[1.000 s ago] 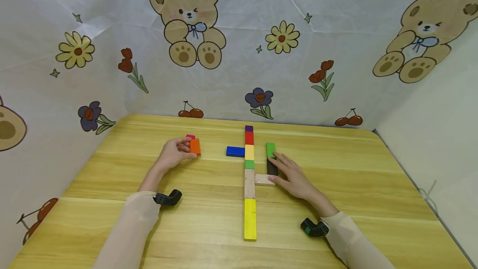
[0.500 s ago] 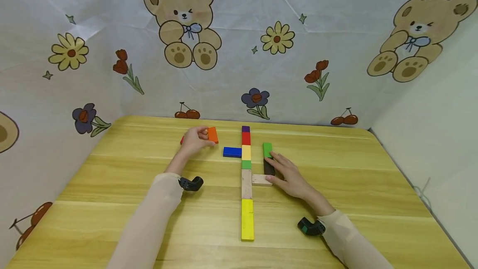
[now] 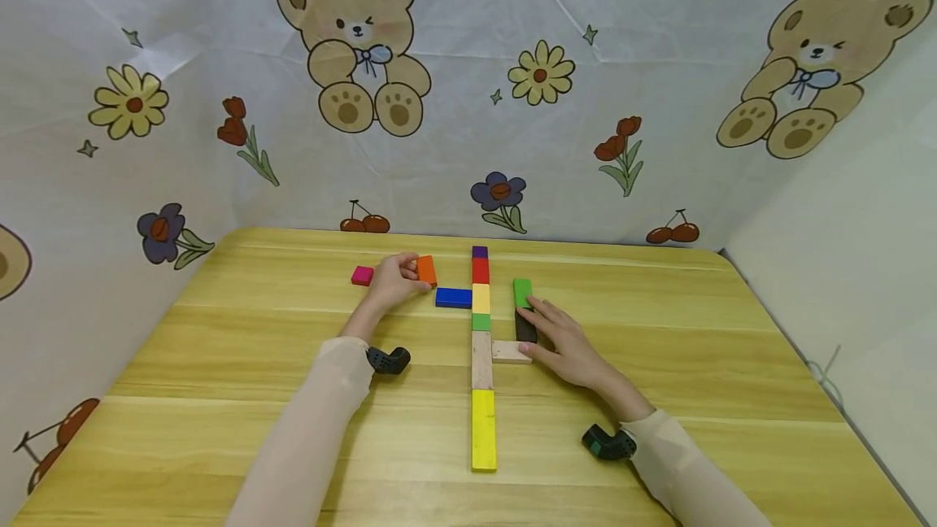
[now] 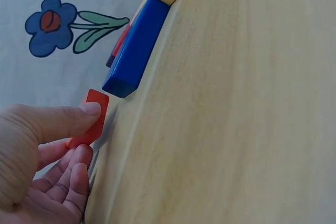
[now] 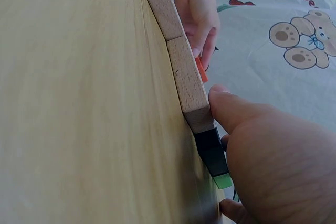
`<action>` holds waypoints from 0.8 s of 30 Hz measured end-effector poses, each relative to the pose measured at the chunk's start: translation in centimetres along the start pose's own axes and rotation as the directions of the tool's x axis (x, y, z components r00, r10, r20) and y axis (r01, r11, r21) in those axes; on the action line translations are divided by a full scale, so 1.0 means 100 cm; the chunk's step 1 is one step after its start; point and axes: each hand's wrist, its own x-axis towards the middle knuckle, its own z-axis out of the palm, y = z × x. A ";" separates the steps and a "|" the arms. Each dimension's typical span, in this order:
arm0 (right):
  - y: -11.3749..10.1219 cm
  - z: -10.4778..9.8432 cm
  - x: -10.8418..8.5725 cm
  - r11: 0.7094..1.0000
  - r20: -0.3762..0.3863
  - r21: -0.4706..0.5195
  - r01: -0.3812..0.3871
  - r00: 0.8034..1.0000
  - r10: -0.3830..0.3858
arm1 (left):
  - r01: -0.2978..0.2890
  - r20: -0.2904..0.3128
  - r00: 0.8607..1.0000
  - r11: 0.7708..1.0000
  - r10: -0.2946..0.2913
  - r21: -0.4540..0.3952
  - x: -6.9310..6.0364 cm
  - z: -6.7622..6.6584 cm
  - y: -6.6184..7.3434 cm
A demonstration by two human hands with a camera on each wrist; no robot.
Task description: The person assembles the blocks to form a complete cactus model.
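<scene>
My left hand [image 3: 393, 283] pinches an orange block [image 3: 427, 271] between thumb and fingers, just beyond the left end of a blue block [image 3: 454, 298]. In the left wrist view the thumb presses on the broad face of the orange block [image 4: 96, 121], and a small gap parts it from the blue one. My right hand [image 3: 569, 344] lies with extended fingers at a black block [image 3: 525, 327], which joins a bright green block [image 3: 522, 293]. Its thumb touches the end of a plain wooden block [image 3: 509, 351]. The fingers partly cover the black block.
A column of blocks runs away from me: yellow [image 3: 484, 431], plain wood [image 3: 481, 360], green, cream, red [image 3: 480, 271] and purple. The blue and wooden blocks branch off its sides. A pink block [image 3: 362, 276] lies left of my left hand. A printed cloth [image 3: 454, 161] hangs behind the table.
My left hand has carried the orange block rightward, away from the pink block and toward the blue one, dropping slightly at the end. The right hand stays in place.
</scene>
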 end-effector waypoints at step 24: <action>-0.002 -0.002 0.000 1.000 0.016 0.023 -0.017 1.000 0.016 | -0.062 0.087 0.994 0.998 0.059 0.033 0.004 0.005 -0.004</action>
